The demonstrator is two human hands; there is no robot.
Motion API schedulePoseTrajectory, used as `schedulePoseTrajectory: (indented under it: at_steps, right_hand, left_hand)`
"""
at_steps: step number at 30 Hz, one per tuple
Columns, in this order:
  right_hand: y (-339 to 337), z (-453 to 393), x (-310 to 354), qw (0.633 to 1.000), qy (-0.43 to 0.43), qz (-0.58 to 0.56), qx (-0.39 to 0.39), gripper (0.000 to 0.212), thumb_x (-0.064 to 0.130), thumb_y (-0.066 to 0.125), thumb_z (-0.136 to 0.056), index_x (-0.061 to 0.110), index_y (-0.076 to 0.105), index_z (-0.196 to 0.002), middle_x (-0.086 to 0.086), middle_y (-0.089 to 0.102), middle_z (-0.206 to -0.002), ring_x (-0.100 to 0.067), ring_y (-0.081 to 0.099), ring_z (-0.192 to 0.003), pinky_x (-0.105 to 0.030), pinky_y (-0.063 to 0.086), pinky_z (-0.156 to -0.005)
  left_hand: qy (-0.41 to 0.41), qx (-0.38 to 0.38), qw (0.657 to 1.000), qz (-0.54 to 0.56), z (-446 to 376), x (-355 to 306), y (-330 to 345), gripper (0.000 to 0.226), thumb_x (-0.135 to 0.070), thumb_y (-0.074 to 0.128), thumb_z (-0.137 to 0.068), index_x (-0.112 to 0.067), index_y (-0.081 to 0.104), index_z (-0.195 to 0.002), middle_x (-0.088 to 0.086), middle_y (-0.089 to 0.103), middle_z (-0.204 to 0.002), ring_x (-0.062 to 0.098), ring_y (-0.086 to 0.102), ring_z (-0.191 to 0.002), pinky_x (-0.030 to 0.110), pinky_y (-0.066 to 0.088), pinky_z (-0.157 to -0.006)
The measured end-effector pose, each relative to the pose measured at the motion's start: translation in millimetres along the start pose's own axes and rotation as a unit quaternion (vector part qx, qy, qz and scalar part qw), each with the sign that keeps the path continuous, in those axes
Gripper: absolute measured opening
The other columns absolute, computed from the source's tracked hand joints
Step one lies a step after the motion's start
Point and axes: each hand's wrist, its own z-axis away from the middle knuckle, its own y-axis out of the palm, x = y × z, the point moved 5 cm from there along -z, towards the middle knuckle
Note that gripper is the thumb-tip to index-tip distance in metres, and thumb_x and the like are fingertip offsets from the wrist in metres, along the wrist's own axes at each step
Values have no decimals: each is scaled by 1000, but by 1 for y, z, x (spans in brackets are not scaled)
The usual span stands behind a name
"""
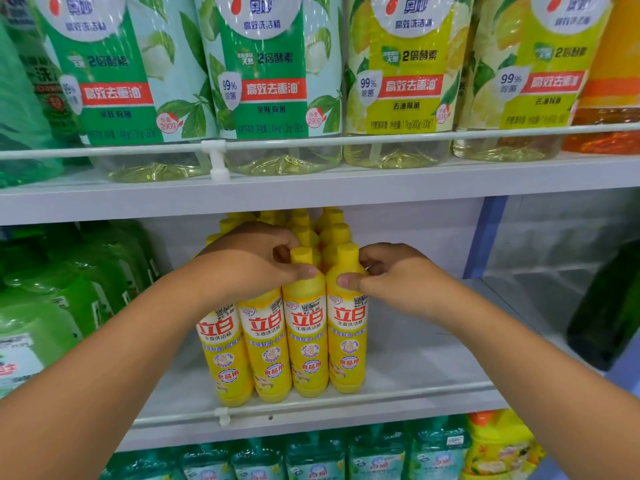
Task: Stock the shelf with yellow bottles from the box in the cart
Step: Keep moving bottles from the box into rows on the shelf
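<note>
Both hands sat level at the upright front-row necks: the left hand [256, 258] pinched the third bottle [304, 327], the right hand [388, 271] pinched the rightmost bottle [347, 327].

Large clear detergent bottles with green labels [114, 81] and with yellow-green lemon labels [408, 71] are standing in a row on the upper shelf behind a thin white guard rail [311, 140], with an orange bottle [609, 81] sitting at the far right. Green refill pouches [45, 306] are crowding the left of the middle level, and a dark green bottle [613, 306] is standing at the right edge. Teal-labelled bottles [311, 459] are lining the bottom level beside a yellow bottle with an orange cap [498, 445].
</note>
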Motion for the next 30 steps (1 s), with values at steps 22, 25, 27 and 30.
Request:
schedulePoseTrajectory:
  at_steps: [22, 25, 27, 30]
  right_hand:
    - [44, 26, -70, 985, 3, -149, -89, 103, 78, 80, -50, 37, 48, -140, 12, 57, -138, -8, 60, -122, -33, 55, -97]
    - [68, 34, -97, 978, 53, -190, -63, 141, 82, 81, -41, 44, 9, -156, 13, 26, -161, -11, 35, -144, -36, 38, -114]
    - [83, 33, -100, 978, 65, -193, -36, 144, 80, 84, -41, 57, -5, -152, 18, 15, -165, -10, 26, -149, -43, 33, -119]
    - [96, 27, -101, 973, 67, -218, -42, 147, 68, 92, -41, 59, -5, -151, 14, 29, -162, -11, 42, -142, -51, 42, -113]
  left_hand:
    - [29, -395, 898, 191, 101, 63, 11, 73, -64, 65, -71, -43, 46, -138, -20, 50, -134, 3, 46, -126, 27, 36, -104]
    - [-75, -359, 852, 375, 112, 120, 70, 101, -66, 78, -55, -63, 23, -139, -13, 27, -160, 3, 28, -145, 42, 26, -119]
    - [-118, -271, 868, 398, 102, 137, 104, 122, -76, 84, -38, -72, 11, -135, -10, 16, -165, 6, 20, -149, 51, 22, -121]
    - [-126, -200, 869, 434, 90, 126, 125, 138, -49, 98, -35, -62, 13, -143, -15, 44, -150, 2, 48, -133, 46, 44, -106]
